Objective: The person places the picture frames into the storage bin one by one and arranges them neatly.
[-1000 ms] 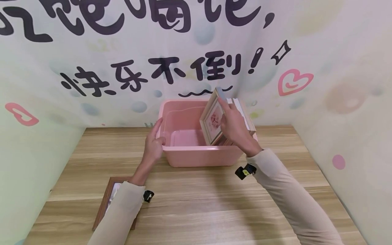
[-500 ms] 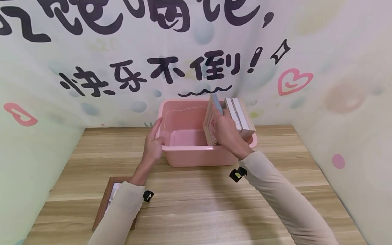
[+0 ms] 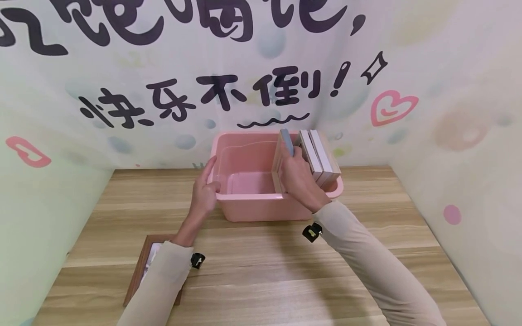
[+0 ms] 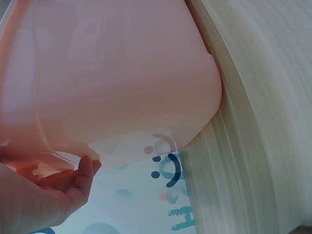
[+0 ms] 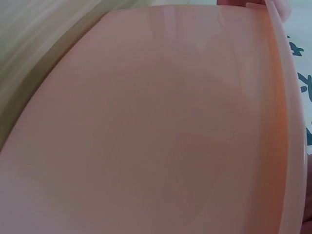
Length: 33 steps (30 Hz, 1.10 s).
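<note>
A pink plastic basin stands on the table against the back wall. My left hand grips its left rim; in the left wrist view the fingers of that hand curl at the handle opening. Inside the basin, my right hand holds an upright picture frame with a blue-grey edge, the index finger lying along the top. To its right, several more frames with white and wood-toned edges stand side by side, leaning slightly. The basin wall fills most of the right wrist view.
A brown-edged picture frame lies on the wooden table, partly hidden under my left sleeve. Behind the basin rises a wall printed with large black characters, and side walls flank the table.
My right hand has moved down and left with the picture frame, which now stands more upright and lower in the basin. A gap to the other frames shows. The left hand stays on the rim.
</note>
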Available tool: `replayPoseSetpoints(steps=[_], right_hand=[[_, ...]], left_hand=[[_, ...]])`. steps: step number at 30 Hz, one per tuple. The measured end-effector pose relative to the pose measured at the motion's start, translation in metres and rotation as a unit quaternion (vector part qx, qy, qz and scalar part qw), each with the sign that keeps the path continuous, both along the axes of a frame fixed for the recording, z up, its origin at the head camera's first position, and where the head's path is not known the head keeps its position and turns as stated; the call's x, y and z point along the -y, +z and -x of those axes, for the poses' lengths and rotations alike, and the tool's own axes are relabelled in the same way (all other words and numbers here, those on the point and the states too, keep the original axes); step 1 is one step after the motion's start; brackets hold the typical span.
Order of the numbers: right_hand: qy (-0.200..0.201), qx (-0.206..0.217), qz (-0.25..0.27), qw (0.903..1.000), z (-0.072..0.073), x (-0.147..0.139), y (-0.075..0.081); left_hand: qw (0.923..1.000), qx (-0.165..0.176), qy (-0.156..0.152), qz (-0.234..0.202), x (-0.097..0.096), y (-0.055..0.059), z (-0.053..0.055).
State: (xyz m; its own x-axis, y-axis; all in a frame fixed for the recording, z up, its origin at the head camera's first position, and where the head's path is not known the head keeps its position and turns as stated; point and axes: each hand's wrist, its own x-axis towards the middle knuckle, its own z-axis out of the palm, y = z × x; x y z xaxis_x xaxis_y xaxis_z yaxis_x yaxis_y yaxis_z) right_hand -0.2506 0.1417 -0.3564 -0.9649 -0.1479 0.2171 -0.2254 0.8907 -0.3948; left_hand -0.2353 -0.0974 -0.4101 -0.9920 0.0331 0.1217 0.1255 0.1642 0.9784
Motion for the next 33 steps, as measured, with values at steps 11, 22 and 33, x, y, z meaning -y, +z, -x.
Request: replayPoseSetpoints(steps=[11,22,33], right_hand=[[0.012,-0.055,-0.229,0.9718,0.003,0.003,0.002],[-0.022,-0.039,-0.274,0.9607,0.002,-0.002,0.004],[-0.041,-0.004,-0.281,0.9588,0.004,-0.012,0.007]], left_hand=[[1.0000,0.004,0.004,-0.001,0.001,0.000,0.001],[1.0000,0.002,0.000,0.000,0.000,0.001,0.000],[1.0000,0.002,0.002,0.002,0.000,0.000,0.001]])
